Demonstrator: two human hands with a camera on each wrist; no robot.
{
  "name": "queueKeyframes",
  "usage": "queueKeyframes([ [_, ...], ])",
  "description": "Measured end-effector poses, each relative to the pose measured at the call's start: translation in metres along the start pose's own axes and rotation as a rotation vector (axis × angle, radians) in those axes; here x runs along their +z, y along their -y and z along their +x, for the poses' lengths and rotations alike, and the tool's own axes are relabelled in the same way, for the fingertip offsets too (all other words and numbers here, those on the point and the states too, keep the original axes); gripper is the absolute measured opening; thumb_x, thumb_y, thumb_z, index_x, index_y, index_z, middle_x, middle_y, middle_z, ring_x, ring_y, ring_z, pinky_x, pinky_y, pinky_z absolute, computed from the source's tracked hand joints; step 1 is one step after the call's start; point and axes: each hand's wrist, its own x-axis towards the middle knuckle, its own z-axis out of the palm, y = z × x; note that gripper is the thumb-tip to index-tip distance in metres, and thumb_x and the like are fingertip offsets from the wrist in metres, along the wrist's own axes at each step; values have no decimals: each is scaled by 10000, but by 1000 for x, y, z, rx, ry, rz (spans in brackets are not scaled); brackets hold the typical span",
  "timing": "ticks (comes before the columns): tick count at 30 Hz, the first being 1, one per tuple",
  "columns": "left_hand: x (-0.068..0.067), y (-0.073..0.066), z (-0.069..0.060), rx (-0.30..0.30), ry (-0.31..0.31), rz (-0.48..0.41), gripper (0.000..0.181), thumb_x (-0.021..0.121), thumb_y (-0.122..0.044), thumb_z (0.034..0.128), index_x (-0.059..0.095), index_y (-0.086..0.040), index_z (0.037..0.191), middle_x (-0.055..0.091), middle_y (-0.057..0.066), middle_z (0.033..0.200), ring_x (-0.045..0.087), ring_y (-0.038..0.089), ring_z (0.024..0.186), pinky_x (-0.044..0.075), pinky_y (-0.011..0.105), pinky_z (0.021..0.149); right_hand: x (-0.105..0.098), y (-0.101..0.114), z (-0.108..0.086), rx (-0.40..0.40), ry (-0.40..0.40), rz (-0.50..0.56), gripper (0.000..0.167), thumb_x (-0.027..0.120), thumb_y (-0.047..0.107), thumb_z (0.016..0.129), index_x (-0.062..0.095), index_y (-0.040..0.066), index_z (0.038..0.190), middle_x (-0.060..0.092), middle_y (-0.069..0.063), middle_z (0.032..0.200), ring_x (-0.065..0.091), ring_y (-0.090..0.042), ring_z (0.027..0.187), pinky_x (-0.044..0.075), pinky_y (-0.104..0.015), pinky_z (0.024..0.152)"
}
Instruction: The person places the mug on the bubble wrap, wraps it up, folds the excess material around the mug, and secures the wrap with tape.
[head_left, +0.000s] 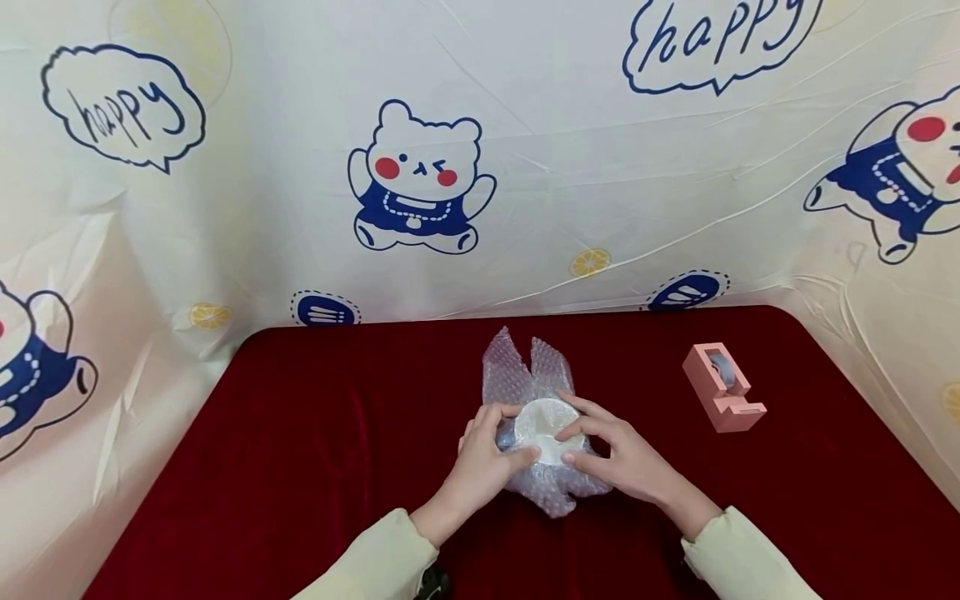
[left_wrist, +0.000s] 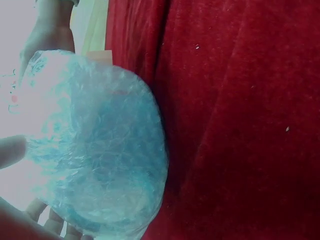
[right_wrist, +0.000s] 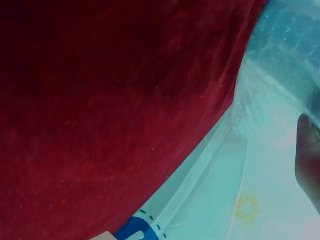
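In the head view, a round white item sits mid-table, its kind hard to tell, with bubble wrap gathered about its sides. Two pointed flaps of the wrap stand up behind it. My left hand grips it from the left, thumb at the near rim and fingers round the far side. From the right, my right hand holds it with curled fingers and thumb at the rim. The left wrist view shows the rounded wrapped bundle close up. Only part of the wrap appears in the right wrist view.
A pink tape dispenser with a roll in it stands on the right of the table. Dark red cloth covers the table. Behind and at both sides hangs a white printed curtain.
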Motion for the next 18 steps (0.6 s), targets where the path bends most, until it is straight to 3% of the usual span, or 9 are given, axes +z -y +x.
queueKeyframes([
  [6, -2, -1, -1, -40, 12, -17, 535, 749, -248, 802, 507, -109, 1257, 517, 112, 1253, 412, 288, 1178, 343, 501, 920, 3, 4, 2, 52, -33, 49, 63, 666, 225, 887, 696, 200, 938, 425, -172, 1474, 381, -470, 1335, 359, -687, 975],
  [10, -3, 0, -3, -54, -10, 7, 525, 766, -272, 797, 495, -118, 1220, 522, 148, 1249, 441, 326, 1160, 412, 450, 856, 5, 6, 2, 75, -60, 65, 104, 683, 223, 873, 671, 203, 975, 440, -163, 1467, 378, -455, 1346, 328, -690, 1004],
  [14, -6, 0, -4, 8, -27, 87, 484, 768, -316, 802, 518, -116, 1165, 579, 156, 1244, 514, 344, 1149, 471, 450, 834, 6, 6, 2, 93, -81, 87, 295, 693, 214, 867, 594, 149, 1137, 454, -158, 1459, 408, -416, 1342, 349, -632, 1030],
  [18, -7, 2, -6, 86, -25, 161, 540, 741, -375, 812, 536, -104, 1232, 601, 124, 1259, 542, 322, 1160, 474, 495, 882, 6, 6, 2, 108, -92, 119, 515, 697, 199, 867, 456, 79, 1307, 470, -160, 1438, 444, -376, 1323, 358, -576, 1046],
])
